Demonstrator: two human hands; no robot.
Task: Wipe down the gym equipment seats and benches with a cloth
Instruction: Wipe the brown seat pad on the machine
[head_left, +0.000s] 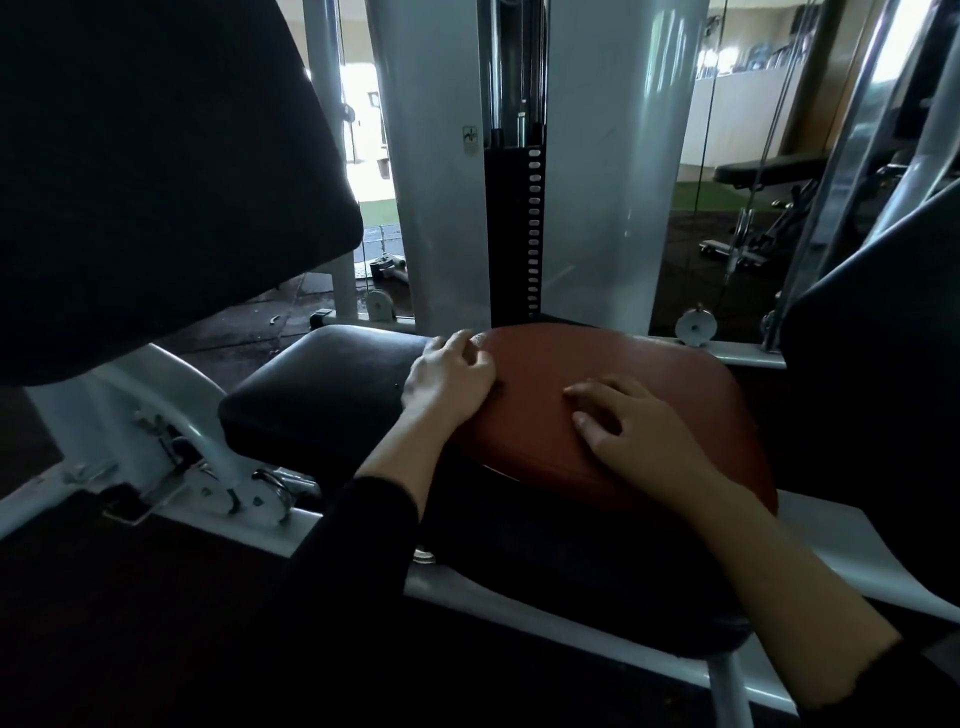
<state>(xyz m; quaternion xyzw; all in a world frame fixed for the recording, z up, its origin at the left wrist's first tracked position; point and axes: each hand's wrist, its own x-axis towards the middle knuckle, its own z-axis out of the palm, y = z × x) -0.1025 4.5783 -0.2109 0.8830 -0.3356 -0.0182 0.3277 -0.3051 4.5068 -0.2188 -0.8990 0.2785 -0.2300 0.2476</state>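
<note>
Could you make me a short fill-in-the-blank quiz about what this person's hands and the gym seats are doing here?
1. Both hands rest on the ____-coloured seat.
2. The seat beside the left hand is ____ in colour.
3. The right hand lies with its fingers ____ on the pad.
4. The weight stack stands ____ the seats.

Missing words: reddish-brown; black; spread; behind

Reddish-brown cloth (597, 405) on black seat (322, 384) (white frame (176, 395)).

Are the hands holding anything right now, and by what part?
The left hand pinches the red-brown cloth at its left edge; the right hand rests on top of it.
</note>
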